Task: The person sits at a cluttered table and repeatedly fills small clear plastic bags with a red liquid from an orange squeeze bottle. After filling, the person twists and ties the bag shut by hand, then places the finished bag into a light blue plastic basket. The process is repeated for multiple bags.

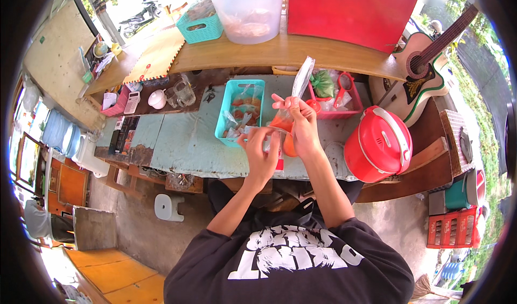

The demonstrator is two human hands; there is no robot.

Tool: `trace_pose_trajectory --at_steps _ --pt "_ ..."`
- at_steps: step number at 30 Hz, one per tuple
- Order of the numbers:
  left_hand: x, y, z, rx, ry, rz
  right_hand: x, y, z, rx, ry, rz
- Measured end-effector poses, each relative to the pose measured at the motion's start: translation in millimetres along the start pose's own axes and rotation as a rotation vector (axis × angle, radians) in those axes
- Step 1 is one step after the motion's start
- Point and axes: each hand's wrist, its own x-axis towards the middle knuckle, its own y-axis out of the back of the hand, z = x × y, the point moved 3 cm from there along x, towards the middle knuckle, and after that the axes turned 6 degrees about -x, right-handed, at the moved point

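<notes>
Over the table I hold a clear plastic bag point(303, 79) with orange-red contents point(280, 122) in its lower part. My right hand point(302, 125) is closed round its gathered middle, and the empty upper end sticks up above the fingers. My left hand point(260, 152) pinches at the bag's bottom end, its fingers pressed together. Just beyond my left hand stands a turquoise basket point(220, 122) holding several clear bags with orange-red contents. Partly hidden behind my right wrist is a round orange thing point(290, 147) that I cannot make out.
A red lidded rice container point(371, 152) stands on the right. Behind my hands, a pink basket point(353, 97) holds a green bag and a red-handled tool. A guitar point(417, 67) leans at the far right. Glass mugs point(184, 93) and a calculator point(132, 103) sit at left. A white stool point(168, 207) stands below.
</notes>
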Motion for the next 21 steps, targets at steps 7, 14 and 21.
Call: trace_pose_trajectory --at_steps 7,14,21 --pt "-8 -10 -15 0.232 -0.373 0.255 -3 -1 5 0.024 -0.067 0.043" --pt "-2 -10 -6 0.251 -0.261 0.135 -9 -3 13 0.065 -0.119 0.078" --pt "-1 -20 -47 -0.68 0.479 -0.061 -13 -5 5 -0.017 -0.055 0.07"
